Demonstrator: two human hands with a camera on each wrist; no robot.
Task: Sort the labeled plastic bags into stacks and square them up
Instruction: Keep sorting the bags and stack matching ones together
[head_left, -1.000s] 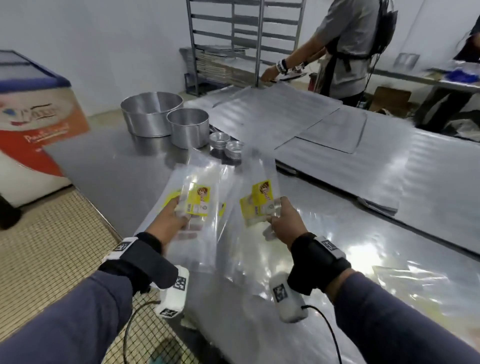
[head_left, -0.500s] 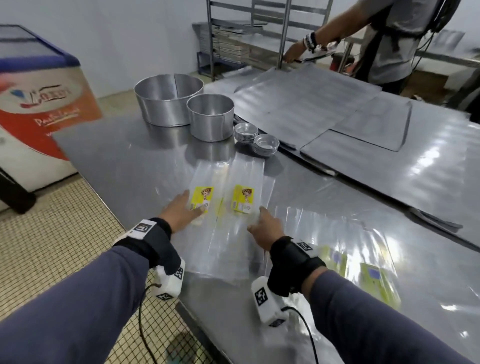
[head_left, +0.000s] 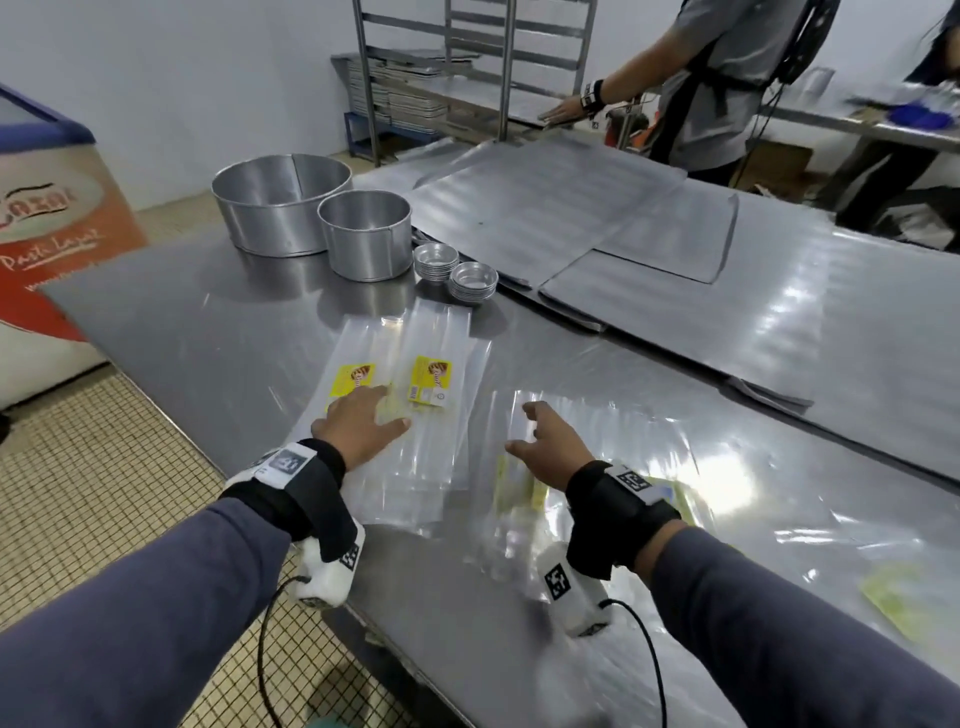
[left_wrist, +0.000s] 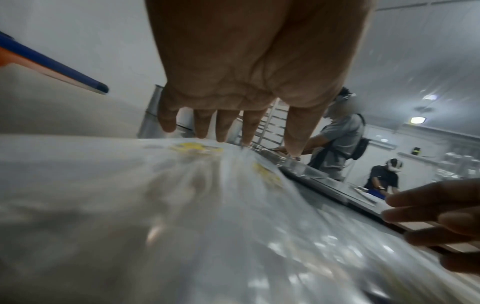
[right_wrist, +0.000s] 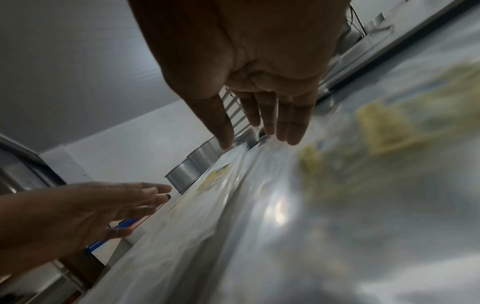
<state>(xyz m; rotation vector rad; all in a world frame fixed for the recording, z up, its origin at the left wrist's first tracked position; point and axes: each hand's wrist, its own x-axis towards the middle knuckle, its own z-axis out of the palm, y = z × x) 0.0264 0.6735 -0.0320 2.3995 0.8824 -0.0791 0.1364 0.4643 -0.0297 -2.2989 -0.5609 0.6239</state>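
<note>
Now left hand (head_left: 358, 423) lies flat, fingers straight, on the sorted bags (head_left: 410, 415) just in front of the small pan (head_left: 364, 234), likely pinning them; right hand (head_left: 540, 449), fingers loose and grasping nothing, hovers over the unsorted bags (head_left: 613, 467) beside them, probably to grab more

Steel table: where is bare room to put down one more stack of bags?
Bare steel table lies between the large round pan, the near-left edge and the bag stacks under the left hand. A narrower bare strip runs along the near edge. It is crowded right of the right hand: loose bags, then metal sheets behind.
</note>
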